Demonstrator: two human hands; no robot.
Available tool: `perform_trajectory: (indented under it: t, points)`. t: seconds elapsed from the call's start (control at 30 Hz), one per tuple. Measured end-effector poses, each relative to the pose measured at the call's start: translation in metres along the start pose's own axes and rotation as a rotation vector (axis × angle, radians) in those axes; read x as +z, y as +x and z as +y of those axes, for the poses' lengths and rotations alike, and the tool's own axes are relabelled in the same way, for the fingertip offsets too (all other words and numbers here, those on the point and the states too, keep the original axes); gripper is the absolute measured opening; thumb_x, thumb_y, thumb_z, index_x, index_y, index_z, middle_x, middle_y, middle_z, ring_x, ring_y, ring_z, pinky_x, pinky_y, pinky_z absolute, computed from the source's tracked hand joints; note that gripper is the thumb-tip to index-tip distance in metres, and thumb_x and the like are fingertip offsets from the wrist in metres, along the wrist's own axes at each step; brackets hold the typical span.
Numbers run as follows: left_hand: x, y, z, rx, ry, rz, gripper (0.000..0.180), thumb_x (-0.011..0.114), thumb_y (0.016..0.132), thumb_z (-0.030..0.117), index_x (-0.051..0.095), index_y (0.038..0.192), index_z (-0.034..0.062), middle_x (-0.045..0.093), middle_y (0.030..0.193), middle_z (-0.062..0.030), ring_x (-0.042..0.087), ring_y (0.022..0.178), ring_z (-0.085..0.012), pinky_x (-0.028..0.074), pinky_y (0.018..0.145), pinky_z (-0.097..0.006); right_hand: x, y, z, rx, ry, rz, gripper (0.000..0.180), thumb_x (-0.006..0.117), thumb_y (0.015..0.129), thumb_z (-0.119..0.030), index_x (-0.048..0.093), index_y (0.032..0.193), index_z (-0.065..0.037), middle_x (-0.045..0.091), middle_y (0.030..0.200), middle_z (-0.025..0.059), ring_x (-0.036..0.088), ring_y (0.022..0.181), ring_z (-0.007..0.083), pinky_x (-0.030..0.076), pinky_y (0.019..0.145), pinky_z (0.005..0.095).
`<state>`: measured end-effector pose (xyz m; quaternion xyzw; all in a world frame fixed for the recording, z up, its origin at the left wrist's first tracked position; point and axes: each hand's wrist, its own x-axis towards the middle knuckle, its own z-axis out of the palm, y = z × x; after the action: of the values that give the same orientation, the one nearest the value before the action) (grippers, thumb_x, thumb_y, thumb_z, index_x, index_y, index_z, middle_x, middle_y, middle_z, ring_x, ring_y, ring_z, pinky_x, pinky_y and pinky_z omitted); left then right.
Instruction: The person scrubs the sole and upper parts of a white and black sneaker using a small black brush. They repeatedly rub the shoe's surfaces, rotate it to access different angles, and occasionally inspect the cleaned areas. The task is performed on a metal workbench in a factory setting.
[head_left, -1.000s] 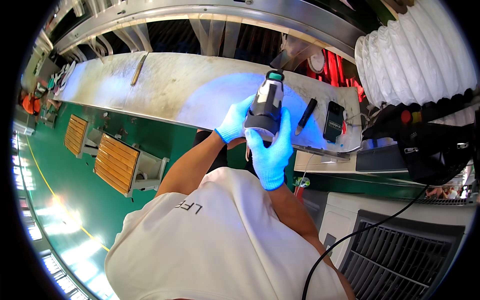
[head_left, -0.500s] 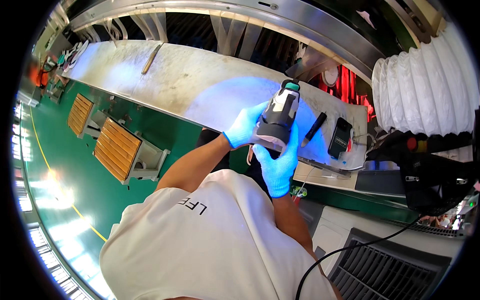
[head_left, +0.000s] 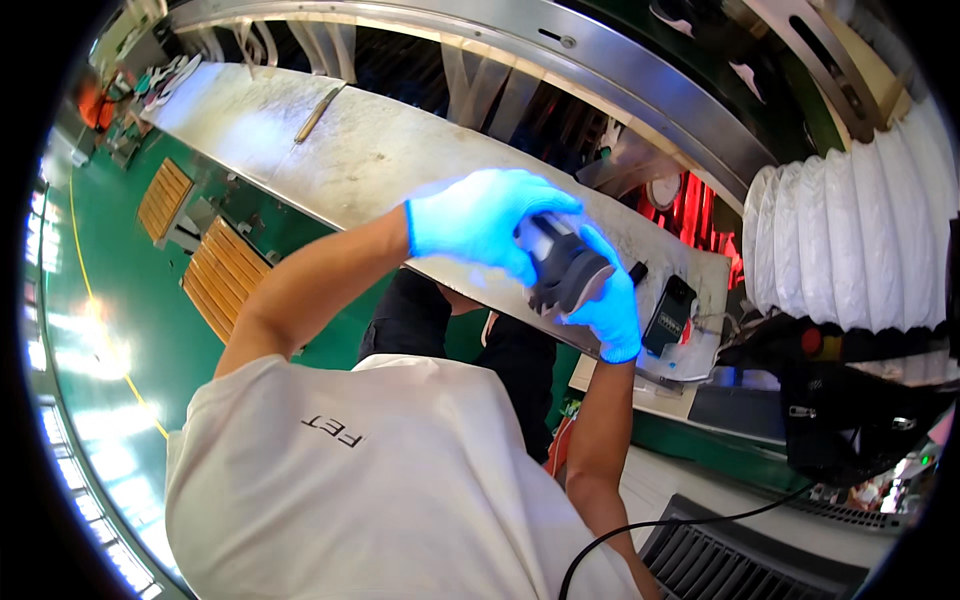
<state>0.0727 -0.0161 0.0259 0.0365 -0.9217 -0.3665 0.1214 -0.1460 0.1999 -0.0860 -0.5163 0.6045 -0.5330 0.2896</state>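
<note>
A dark shoe with a grey-white part is between my two gloved hands, just above the near edge of the long work table. My left hand wraps over its top from the left, fingers curled round it. From the right, my right hand grips the shoe's other side, with its fingers partly hidden. Blue light falls on both gloves. Close by my right hand lie a black pen-like tool, mostly covered by the glove, and a black phone.
A wooden-handled tool lies toward the table's far left, with several shoes beyond. Slatted wooden seats stand on the green floor. White ribbed ducting and a black bag are at right. A metal rail runs behind the table.
The shoe has been turned and tilted, its teal-tabbed end no longer showing. My left hand has swung up over its top; my right hand has shifted right and slightly lower.
</note>
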Motion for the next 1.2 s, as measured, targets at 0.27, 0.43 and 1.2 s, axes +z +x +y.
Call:
perform_trajectory:
  t: [0.27, 0.43, 1.2]
  points:
    - [0.002, 0.013, 0.036, -0.041, 0.161, -0.033, 0.067, 0.097, 0.074, 0.041, 0.081, 0.129, 0.0061, 0.079, 0.12, -0.018, 0.076, 0.108, -0.0382, 0.061, 0.098, -0.047, 0.037, -0.017, -0.038, -0.152, 0.428, 0.324, 0.161, 0.098, 0.054, -0.079, 0.029, 0.179, -0.004, 0.037, 0.18, 0.0228, 0.037, 0.166, 0.0409, 0.027, 0.138, 0.0575]
    - [0.001, 0.021, 0.043, -0.108, 0.058, -0.145, 0.068, 0.097, 0.074, 0.041, 0.08, 0.131, 0.0062, 0.082, 0.114, -0.0163, 0.08, 0.102, -0.0347, 0.064, 0.091, -0.044, 0.048, -0.013, -0.041, -0.227, 0.319, 0.49, 0.15, 0.097, 0.061, -0.081, 0.038, 0.172, 0.001, 0.045, 0.173, 0.0248, 0.043, 0.162, 0.042, 0.034, 0.134, 0.0593]
    - [0.015, 0.042, 0.019, 0.194, 0.158, -0.157, 0.074, 0.099, 0.075, 0.04, 0.076, 0.141, 0.0142, 0.082, 0.119, -0.0108, 0.078, 0.109, -0.0352, 0.063, 0.094, -0.046, 0.059, -0.024, -0.024, -0.222, 0.525, 0.535, 0.11, 0.093, 0.08, -0.073, 0.052, 0.149, 0.004, 0.062, 0.152, 0.0318, 0.067, 0.139, 0.0401, 0.055, 0.12, 0.0536]
